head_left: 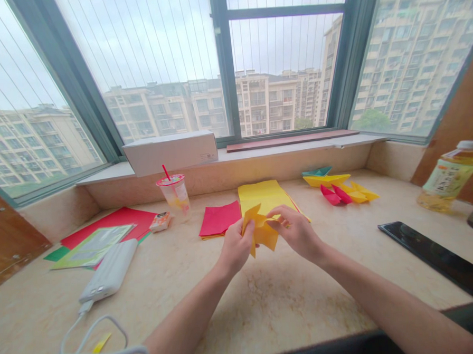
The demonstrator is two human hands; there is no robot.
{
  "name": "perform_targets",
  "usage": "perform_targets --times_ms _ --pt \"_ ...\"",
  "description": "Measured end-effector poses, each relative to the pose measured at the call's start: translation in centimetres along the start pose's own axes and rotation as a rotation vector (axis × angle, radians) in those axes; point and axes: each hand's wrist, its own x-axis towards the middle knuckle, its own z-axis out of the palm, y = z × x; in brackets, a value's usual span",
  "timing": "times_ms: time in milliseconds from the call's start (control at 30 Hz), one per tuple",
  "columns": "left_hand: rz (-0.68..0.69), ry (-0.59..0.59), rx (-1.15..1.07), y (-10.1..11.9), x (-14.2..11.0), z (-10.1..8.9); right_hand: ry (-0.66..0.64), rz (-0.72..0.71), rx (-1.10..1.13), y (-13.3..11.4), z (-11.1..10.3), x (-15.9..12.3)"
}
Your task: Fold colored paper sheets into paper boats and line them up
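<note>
Fingers of left hand and right hand grip a folded orange paper.

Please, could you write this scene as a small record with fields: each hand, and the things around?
left hand: holds folded orange-yellow paper
right hand: fingers pinch the same paper's right side
beyond hands: red-topped paper stack; yellow-topped paper pile
right of pile: folded paper pieces, teal, yellow and red
left side: cup with red straw; white device, cable attached
far right: bottle, white cap on
</note>
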Motion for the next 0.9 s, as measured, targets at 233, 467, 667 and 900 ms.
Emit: perform_targets --times_ms 233,467,667,900 --pt "0.14 -0.135 -0.005 -0.2 0.0 0.1 0.052 0.118 -0.012 -0.2 0.2 -0.3" --pt "0.156 -0.236 0.123 0.0 -0.6 0.2 0.062 0.13 -0.074 -0.5 0.2 -0.4" --pt "0.083 -0.25 0.072 -0.2 -0.8 0.4 0.068 0.134 0.01 -0.5 0.8 -0.6" --pt "0.041 -0.021 -0.041 -0.8 0.1 0.0 -0.018 0.28 0.306 0.2 1.1 -0.3"
